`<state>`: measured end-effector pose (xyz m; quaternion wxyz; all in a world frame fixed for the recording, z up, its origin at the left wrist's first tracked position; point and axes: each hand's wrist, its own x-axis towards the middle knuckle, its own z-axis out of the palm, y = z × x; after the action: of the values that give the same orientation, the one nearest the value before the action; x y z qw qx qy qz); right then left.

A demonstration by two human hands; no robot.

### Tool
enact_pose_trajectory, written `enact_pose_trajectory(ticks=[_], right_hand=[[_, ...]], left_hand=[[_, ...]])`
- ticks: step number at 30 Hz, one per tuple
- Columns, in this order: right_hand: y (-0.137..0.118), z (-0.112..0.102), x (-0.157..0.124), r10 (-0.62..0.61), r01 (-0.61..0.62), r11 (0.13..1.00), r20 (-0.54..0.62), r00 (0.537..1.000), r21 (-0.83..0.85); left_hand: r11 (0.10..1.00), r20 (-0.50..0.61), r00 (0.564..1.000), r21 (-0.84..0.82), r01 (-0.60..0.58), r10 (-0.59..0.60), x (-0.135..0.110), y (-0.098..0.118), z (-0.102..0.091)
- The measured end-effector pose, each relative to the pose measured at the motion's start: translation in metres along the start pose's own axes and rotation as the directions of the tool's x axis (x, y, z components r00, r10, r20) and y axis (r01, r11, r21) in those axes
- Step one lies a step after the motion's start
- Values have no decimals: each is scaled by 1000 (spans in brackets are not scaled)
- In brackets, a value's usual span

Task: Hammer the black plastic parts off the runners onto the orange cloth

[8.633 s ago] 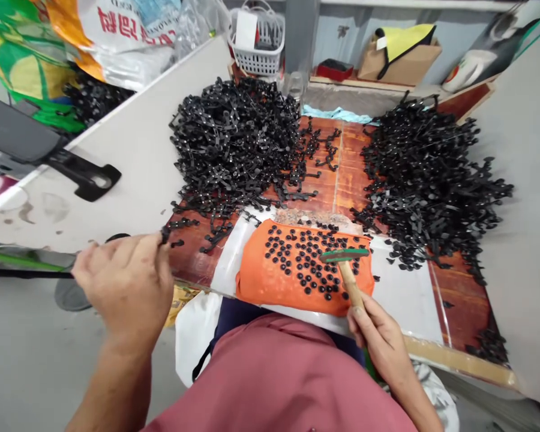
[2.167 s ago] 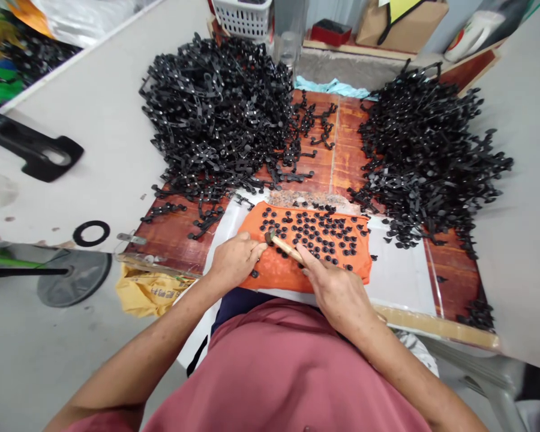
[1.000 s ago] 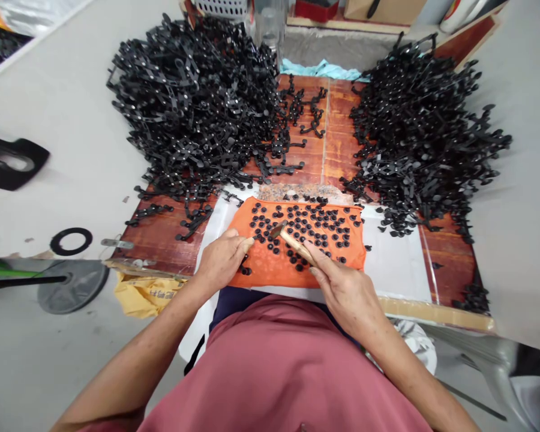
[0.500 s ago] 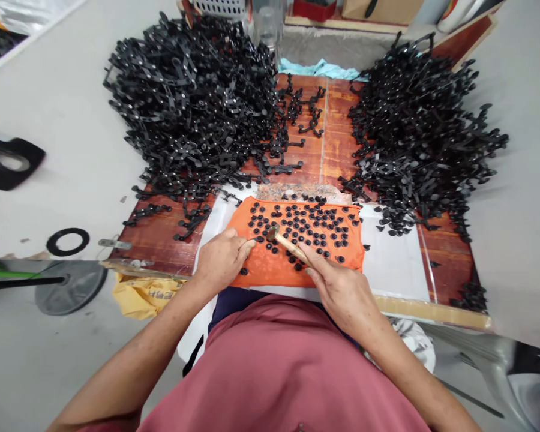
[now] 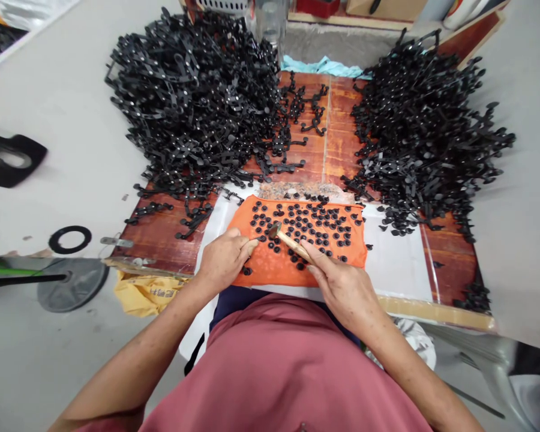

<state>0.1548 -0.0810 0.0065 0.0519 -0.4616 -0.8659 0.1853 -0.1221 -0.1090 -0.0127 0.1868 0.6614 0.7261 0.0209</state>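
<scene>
My right hand (image 5: 346, 288) is wrapped round the pale wooden handle of a small hammer (image 5: 292, 245). The hammer's dark head is over the left part of an orange cloth (image 5: 270, 270), among small round black parts (image 5: 312, 231) that dot the cloth. At the cloth's left edge, my left hand (image 5: 225, 258) has its fingers curled, with thumb and forefinger pinched on a small black round part (image 5: 261, 238). Another black part (image 5: 247, 271) lies below that hand. The cloth rests on a white sheet (image 5: 391, 264).
A large heap of black plastic pieces (image 5: 198, 102) rises at the left, a second heap (image 5: 427, 132) at the right. Both sit on a reddish-brown board (image 5: 342, 120). A light blue cloth (image 5: 319, 67) lies at the back. A black ring (image 5: 70, 239) is on the grey surface at left.
The view has shifted very slightly. Both hands, the hammer and the black parts hold nearly the same places.
</scene>
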Motion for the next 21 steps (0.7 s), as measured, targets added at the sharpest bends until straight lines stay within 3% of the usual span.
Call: enact_pose_trajectory(ticks=[5, 11, 16, 21], right_hand=[[-1, -1, 1, -17, 17, 1000, -8, 1000, 18], [-10, -9, 0, -105, 123, 984, -136, 985, 126], [-18, -7, 7, -53, 56, 995, 40, 998, -82], [-22, -7, 9, -46, 50, 991, 30, 998, -121]], left_hand=[[995, -24, 1000, 99, -4, 7, 1, 2, 0], [990, -6, 1000, 142, -7, 8, 2, 4, -1], [989, 15, 1000, 148, 19, -22, 2, 6, -2], [992, 36, 999, 127, 8, -12, 3, 3, 0]])
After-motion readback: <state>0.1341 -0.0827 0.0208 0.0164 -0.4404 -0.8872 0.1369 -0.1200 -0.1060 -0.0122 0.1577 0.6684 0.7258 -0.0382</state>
